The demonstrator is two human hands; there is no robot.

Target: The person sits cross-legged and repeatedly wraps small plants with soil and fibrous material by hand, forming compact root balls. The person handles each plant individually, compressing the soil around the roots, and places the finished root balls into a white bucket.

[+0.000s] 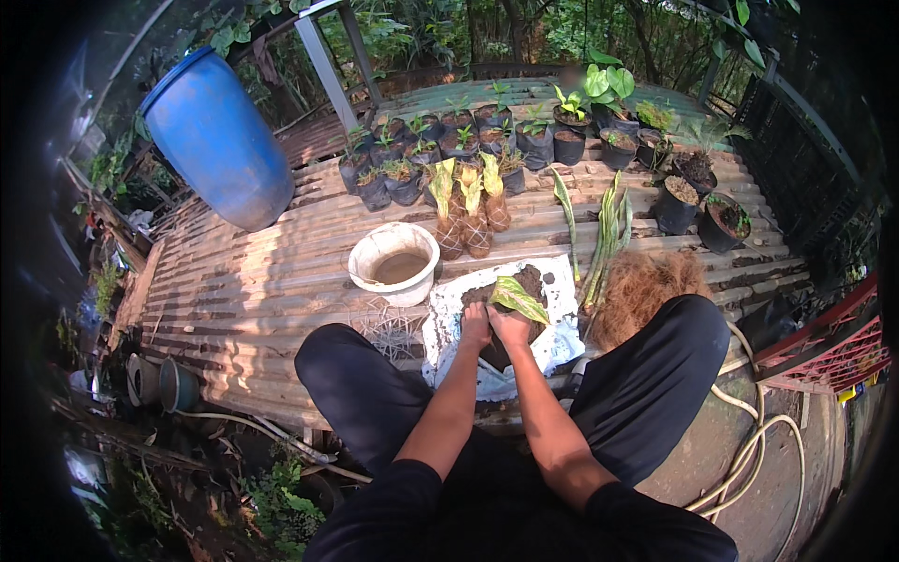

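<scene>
Between my knees, a white plastic sack (pixel 565 298) lies spread out with dark soil (pixel 535 281) heaped on it. Both hands are close together over the soil, at the base of a variegated leaf cutting (pixel 520 298). My right hand (pixel 510 327) closes around the base of the cutting, with the leaf leaning over it to the right. My left hand (pixel 475 324) is against the soil on the other side; its fingertips are partly hidden. Beyond the sack, several similar cuttings stand upright in string-tied brown fibre wraps (pixel 479 237).
A white bucket (pixel 418 288) of murky water stands left of the wraps, near loose pale strings (pixel 393 334). Coconut fibre (pixel 650 288) and snake plant leaves (pixel 608 239) lie right. Bagged seedlings (pixel 537 149), a blue barrel (pixel 218 140) and corrugated sheeting (pixel 281 281) surround them.
</scene>
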